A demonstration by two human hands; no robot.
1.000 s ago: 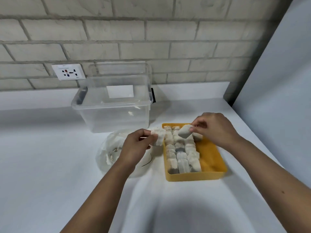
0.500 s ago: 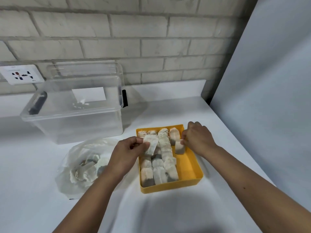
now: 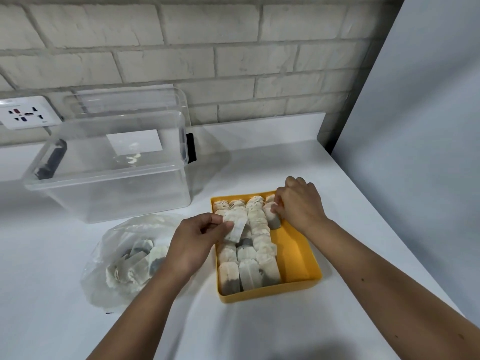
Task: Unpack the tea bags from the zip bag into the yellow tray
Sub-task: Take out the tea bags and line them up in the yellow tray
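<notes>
Leftward, clear tub (image 3: pixel 109 196) behind zip bag (image 3: pixel 122 229).

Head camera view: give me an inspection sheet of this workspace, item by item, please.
Surface: white table, with the tray and bag resting on it.
Job's things: yellow tray holds three rows of tea bags, and a fourth row is begun on its right side; zip bag lies left of it with more tea bags inside.
Clutter: clear storage box behind the bag, with its lid standing behind it.
Grippers: left hand pinches a loose tea bag over the tray's left side; right hand grips the fourth-row tea bag near the tray's far end.
Cables: nothing seen.
Surroundings: brick wall, wall socket, grey panel at right.
</notes>
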